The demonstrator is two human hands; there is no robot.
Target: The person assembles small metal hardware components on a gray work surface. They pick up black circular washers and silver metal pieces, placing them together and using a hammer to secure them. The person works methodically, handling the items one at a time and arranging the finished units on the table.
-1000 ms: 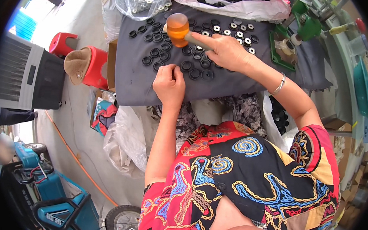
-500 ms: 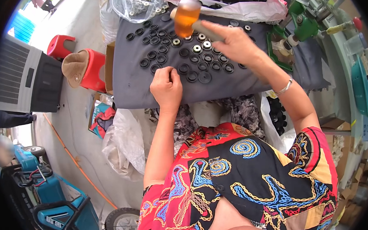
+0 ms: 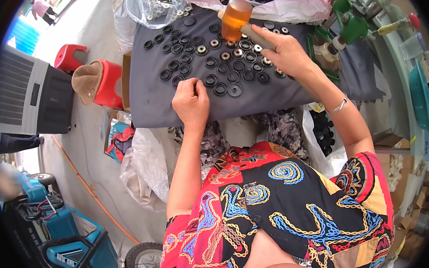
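Note:
My right hand [image 3: 289, 54] is closed around the handle of a mallet [image 3: 236, 20] with a see-through amber head. The mallet's head stands over the rings in the upper middle of the cloth-covered table; whether it touches one I cannot tell. Many round black rings [image 3: 234, 89] lie spread on the grey cloth [image 3: 150, 98]. Several of them have shiny metal pieces [image 3: 201, 49] in their centres. At the near side of the rings, my left hand [image 3: 192, 102] rests with curled fingers; what they hold, if anything, is hidden.
A clear bag of small metal parts [image 3: 158, 5] sits at the far left of the table, beside a pink-white sack [image 3: 271, 9] of black parts. The green machine [image 3: 351, 29] stands at the right. Red stools [image 3: 110, 83] and a grey cooler [image 3: 30, 91] are on the left.
The mallet has moved a little to the right with my right hand. My left hand stays closed in nearly the same place.

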